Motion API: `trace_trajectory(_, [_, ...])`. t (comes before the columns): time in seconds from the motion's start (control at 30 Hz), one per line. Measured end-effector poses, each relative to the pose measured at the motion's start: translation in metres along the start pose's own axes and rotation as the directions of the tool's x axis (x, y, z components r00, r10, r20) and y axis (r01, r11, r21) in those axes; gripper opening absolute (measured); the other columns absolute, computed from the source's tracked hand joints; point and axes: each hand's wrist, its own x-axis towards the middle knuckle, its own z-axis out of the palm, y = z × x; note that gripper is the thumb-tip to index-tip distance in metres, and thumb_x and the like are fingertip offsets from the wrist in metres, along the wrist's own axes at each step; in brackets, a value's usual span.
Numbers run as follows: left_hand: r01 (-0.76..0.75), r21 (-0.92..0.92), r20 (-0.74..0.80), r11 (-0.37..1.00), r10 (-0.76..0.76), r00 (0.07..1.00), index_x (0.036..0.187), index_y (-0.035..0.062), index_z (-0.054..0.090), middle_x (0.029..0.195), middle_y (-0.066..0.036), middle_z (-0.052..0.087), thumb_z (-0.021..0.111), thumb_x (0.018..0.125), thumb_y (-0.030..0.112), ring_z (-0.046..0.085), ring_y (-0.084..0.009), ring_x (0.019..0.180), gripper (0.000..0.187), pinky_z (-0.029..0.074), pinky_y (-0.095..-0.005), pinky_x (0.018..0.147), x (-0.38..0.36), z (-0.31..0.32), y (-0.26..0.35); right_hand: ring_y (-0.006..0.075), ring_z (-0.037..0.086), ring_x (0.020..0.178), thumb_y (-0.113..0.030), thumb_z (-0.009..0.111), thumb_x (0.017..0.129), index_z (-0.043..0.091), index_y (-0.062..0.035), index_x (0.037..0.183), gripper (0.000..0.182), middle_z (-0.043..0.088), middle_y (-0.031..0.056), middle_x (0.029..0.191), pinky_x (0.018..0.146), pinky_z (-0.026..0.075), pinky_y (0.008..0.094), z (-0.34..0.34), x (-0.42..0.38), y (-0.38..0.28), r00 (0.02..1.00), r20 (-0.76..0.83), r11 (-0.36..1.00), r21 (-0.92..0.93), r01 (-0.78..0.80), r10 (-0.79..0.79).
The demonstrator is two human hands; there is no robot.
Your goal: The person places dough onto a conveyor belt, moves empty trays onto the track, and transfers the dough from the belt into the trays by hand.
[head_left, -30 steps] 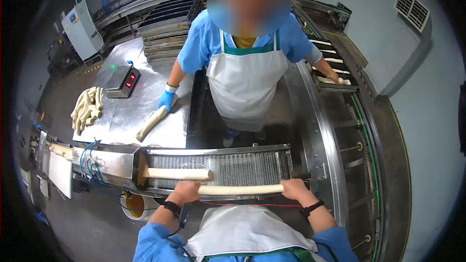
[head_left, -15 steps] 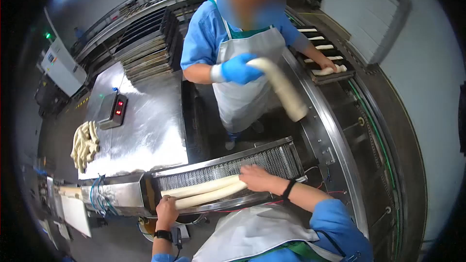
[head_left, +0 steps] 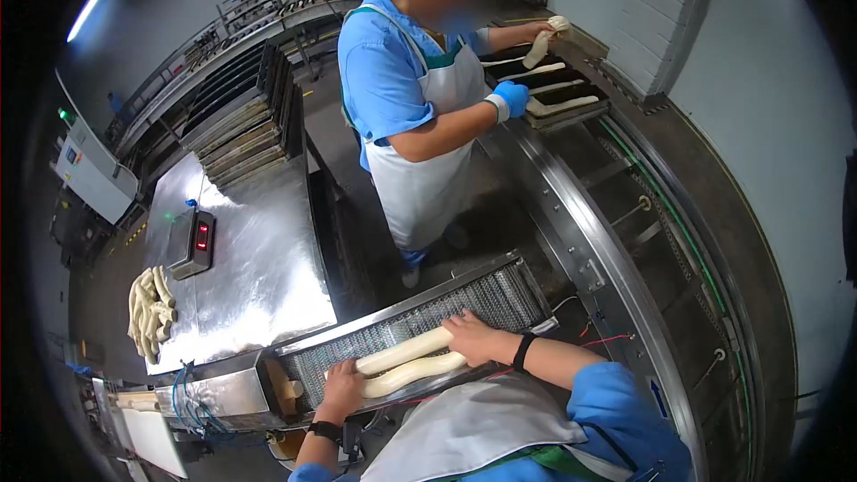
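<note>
Two long pale dough strips lie side by side on the metal mesh conveyor (head_left: pixel 335 347). The far strip (head_left: pixel 403 351) and the near strip (head_left: pixel 413 374) run between my two hands. My left hand (head_left: pixel 343 386) rests at their left ends, fingers bent over the dough. At the right ends is my right hand (head_left: pixel 470 336), its fingers curled on the strips. Both hands are bare and touch the dough.
Across the conveyor a co-worker in a white apron (head_left: pixel 415 183) handles dough over a black tray (head_left: pixel 571 113). A steel table (head_left: pixel 259 259) holds a scale (head_left: pixel 192 244), a dough pile (head_left: pixel 147 312) and stacked trays (head_left: pixel 245 116). Metal rails (head_left: pixel 580 205) run at the right.
My left hand and the strips' left ends have moved right along the conveyor. The co-worker has turned to the tray, bringing the gloved hand and dough over there.
</note>
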Motion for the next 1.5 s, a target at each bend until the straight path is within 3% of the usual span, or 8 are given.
trace_trajectory(0.27, [-0.123,0.058,-0.002,0.991,0.123,0.992,0.098,0.0124,0.078,0.137,-0.023,0.053,0.076,0.067,0.031,0.049,-0.0408,0.126,0.036,0.039,-0.0542,0.107,0.019,-0.023,0.057,0.0365,0.046,0.13,-0.02,0.082,0.066,0.078,-0.0121,0.099,0.034,0.052,0.0209,0.137,0.107,0.037,0.0551,0.001,-0.022,0.024,1.0,-0.009,0.998,-0.066,-0.012,0.012])
trace_trajectory(0.53, [-0.05,0.073,0.075,0.996,0.045,0.996,0.102,0.0201,0.077,0.131,-0.02,0.053,0.078,0.063,0.033,0.051,-0.0406,0.121,0.042,0.044,-0.0519,0.101,0.037,-0.011,0.087,0.033,0.051,0.12,-0.023,0.081,0.065,0.077,-0.0155,0.096,0.032,0.057,0.0145,0.121,0.096,0.042,0.0481,-0.005,-0.056,0.048,0.992,-0.037,0.983,-0.134,-0.124,0.12])
trace_trajectory(0.73, [-0.032,0.046,0.152,0.998,0.025,0.988,0.104,0.0186,0.077,0.118,-0.02,0.056,0.078,0.066,0.037,0.057,-0.0385,0.109,0.042,0.05,-0.0502,0.09,0.059,-0.024,0.12,0.036,0.057,0.111,-0.031,0.079,0.067,0.076,-0.0168,0.102,0.038,0.058,0.0178,0.114,0.09,0.047,0.0477,0.001,-0.085,0.063,0.961,0.034,0.958,0.069,-0.278,0.276])
trace_trajectory(0.93, [-0.051,-0.025,0.149,0.998,0.054,0.987,0.107,0.0198,0.077,0.106,-0.018,0.059,0.076,0.07,0.042,0.061,-0.0378,0.1,0.043,0.053,-0.0496,0.084,0.083,-0.029,0.144,0.0312,0.065,0.104,-0.032,0.075,0.071,0.072,-0.0111,0.118,0.052,0.069,0.0183,0.11,0.087,0.052,0.0384,0.013,-0.126,0.077,0.913,0.231,0.651,0.644,-0.402,0.336])
trace_trajectory(1.0, [-0.055,-0.072,0.184,0.996,0.067,0.981,0.109,0.0192,0.077,0.105,-0.019,0.059,0.075,0.07,0.044,0.062,-0.0387,0.099,0.046,0.053,-0.0504,0.084,0.089,-0.033,0.15,0.026,0.066,0.101,-0.03,0.074,0.074,0.069,-0.008,0.121,0.052,0.071,0.0148,0.106,0.086,0.051,0.0354,0.02,-0.142,0.077,0.899,0.275,0.399,0.823,-0.404,0.342])
trace_trajectory(1.17, [-0.108,-0.176,0.214,0.978,0.145,0.966,0.114,0.0184,0.076,0.104,-0.02,0.061,0.074,0.072,0.046,0.064,-0.0395,0.098,0.051,0.054,-0.0492,0.086,0.094,-0.046,0.157,0.0166,0.063,0.1,-0.025,0.072,0.079,0.067,-0.0007,0.121,0.049,0.07,0.0089,0.107,0.088,0.047,0.0298,0.019,-0.172,0.085,0.888,0.307,0.136,0.919,-0.37,0.343])
trace_trajectory(1.4, [-0.086,-0.255,0.274,0.963,0.157,0.949,0.118,0.0235,0.075,0.104,-0.019,0.063,0.074,0.071,0.046,0.066,-0.0384,0.1,0.052,0.055,-0.0473,0.086,0.064,-0.05,0.135,0.0222,0.063,0.1,-0.032,0.074,0.08,0.07,-0.0033,0.11,0.042,0.067,0.0095,0.102,0.088,0.048,0.0338,-0.011,-0.183,0.09,0.896,0.4,0.425,0.789,-0.445,0.195])
trace_trajectory(1.5, [-0.043,-0.235,0.275,0.971,0.109,0.955,0.116,0.0239,0.076,0.105,-0.02,0.064,0.074,0.069,0.045,0.067,-0.0394,0.099,0.051,0.055,-0.048,0.085,0.04,-0.05,0.116,0.0297,0.063,0.099,-0.038,0.074,0.079,0.07,-0.0037,0.104,0.042,0.063,0.0128,0.1,0.087,0.05,0.0385,-0.017,-0.165,0.088,0.939,0.312,0.717,0.622,-0.316,0.143])
